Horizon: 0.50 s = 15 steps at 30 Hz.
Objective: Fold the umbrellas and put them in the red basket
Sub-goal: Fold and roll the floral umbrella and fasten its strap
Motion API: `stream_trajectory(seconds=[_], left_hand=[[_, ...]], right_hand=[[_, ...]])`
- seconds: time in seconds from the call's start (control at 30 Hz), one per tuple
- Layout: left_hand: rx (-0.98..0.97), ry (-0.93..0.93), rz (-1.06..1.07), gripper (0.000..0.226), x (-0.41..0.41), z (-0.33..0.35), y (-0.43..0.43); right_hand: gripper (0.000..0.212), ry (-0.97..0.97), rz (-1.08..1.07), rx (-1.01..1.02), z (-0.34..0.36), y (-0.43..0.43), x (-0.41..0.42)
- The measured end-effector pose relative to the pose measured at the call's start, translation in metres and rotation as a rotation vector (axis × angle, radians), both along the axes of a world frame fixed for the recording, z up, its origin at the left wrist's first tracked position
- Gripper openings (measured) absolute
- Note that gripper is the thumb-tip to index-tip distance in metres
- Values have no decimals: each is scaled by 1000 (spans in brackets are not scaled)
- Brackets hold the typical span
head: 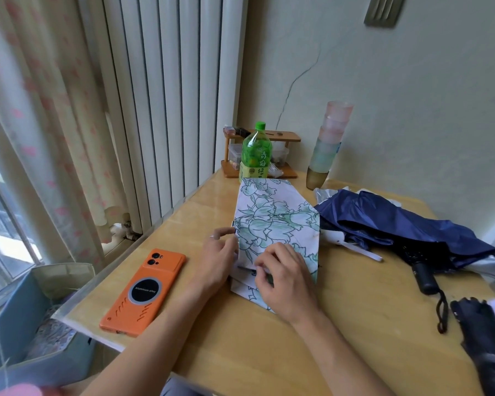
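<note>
A white umbrella with a green flower print (pixel 275 221) lies flattened on the wooden table (pixel 355 315), pointing away from me. My left hand (pixel 219 255) pinches its left edge with curled fingers. My right hand (pixel 283 277) rests on its near end, fingers curled and pinching the folds of cloth. To the right lies a dark blue umbrella (pixel 397 227), loosely collapsed, with a black handle (pixel 425 277) and wrist strap. A third, black umbrella (pixel 486 335) shows at the right edge. No red basket is in view.
An orange phone (pixel 143 292) lies on the table's left side. At the back stand a green bottle (pixel 255 154), a small wooden rack (pixel 286 155) and stacked plastic cups (pixel 327 144). A blue-grey box (pixel 17 324) sits on the floor at left, by the radiator and curtain.
</note>
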<state>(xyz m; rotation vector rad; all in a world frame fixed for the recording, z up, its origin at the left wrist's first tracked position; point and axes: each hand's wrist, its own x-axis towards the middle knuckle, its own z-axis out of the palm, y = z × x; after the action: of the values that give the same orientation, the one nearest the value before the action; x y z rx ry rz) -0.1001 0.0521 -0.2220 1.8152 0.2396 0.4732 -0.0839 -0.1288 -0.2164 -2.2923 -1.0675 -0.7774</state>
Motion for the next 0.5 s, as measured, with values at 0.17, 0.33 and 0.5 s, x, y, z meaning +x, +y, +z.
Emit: stream_trajectory(seconds=[0.17, 0.33, 0.5], left_hand=[[335, 127, 109, 41, 1, -6, -4], [323, 258, 107, 32, -13, 2, -10], [402, 302, 126, 46, -17, 2, -11]], right_hand=[[23, 148, -37, -41, -8, -5, 11], [31, 177, -39, 24, -4, -7, 14], [29, 150, -32, -3, -5, -5, 11]])
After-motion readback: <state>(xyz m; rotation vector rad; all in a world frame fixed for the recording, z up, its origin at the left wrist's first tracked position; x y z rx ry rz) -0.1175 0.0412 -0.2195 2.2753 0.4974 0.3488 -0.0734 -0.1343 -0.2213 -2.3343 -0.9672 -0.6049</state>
